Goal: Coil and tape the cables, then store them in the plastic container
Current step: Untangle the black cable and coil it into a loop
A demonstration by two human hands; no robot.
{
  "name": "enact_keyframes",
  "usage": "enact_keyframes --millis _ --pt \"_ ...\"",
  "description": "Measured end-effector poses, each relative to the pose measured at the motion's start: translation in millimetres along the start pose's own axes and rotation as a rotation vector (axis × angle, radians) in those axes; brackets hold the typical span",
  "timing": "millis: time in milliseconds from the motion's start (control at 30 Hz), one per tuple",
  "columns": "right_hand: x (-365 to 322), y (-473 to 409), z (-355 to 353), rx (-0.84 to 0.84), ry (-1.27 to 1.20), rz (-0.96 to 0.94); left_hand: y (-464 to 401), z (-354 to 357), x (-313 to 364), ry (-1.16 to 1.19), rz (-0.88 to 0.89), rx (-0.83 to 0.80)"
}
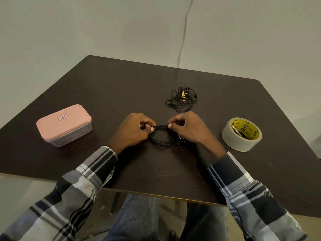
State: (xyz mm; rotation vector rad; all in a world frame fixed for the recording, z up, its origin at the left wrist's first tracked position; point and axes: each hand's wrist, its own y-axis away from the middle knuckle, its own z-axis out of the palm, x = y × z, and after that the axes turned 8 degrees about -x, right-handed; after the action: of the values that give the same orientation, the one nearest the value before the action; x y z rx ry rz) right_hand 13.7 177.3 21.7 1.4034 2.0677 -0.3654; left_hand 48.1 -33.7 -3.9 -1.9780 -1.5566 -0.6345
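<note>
Dark wood-grain counter under a plain wall carries everything. At its near middle lies the black coiled cable, pinched on its far rim by both hands: left hand and right hand, fingers curled on the loops. Untaped, the springy coil could unwind if either pinch slackens. Reaching right for the tape roll invites that. A tangled cable waits farther off; the plastic container, lid on, sits left.
</note>
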Motion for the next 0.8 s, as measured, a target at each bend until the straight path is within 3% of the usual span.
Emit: enact_keyframes --millis 333,533,633,800 --pt "-11.2 -2.0 3.4 -0.019 0.257 -0.075 -2.3 -1.5 11.3 -0.018 0.055 -0.063" --pt "-10.4 -7.9 7.1 0.009 0.258 -0.102 -3.7 3.8 8.3 -0.025 0.013 -0.043" --pt "-10.9 -8.1 2.2 0.026 0.137 -0.137 -3.3 2.9 9.4 0.148 -0.028 -0.013" --pt "-22.6 -0.8 -20.5 0.022 -0.343 -0.251 -1.8 -15.0 20.7 0.713 -0.072 -0.08"
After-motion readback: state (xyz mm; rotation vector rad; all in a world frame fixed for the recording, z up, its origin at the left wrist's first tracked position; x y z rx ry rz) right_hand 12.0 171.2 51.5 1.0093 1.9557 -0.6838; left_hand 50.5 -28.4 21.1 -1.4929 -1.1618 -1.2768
